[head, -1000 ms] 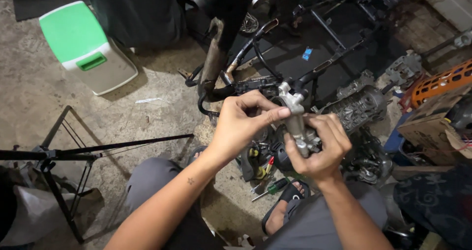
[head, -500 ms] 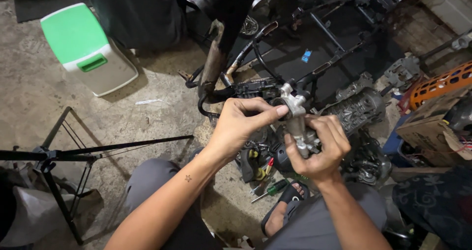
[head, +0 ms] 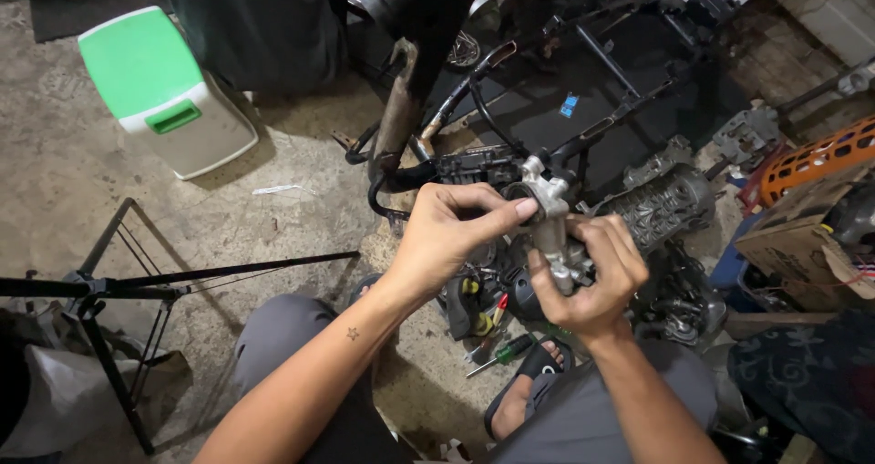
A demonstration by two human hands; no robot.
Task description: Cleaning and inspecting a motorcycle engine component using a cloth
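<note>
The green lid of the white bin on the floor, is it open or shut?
Shut. The green lid lies flat on the white bin, with no gap along the edge, and nothing of the inside shows.

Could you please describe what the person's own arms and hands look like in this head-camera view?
Both forearms are bare, with no sleeves showing, and both hands are ungloved: the left hand and the right hand. No rings, watch or bracelet are visible. The left forearm carries a small dark star-shaped mark on its inner side. The fingers have short nails.
</note>
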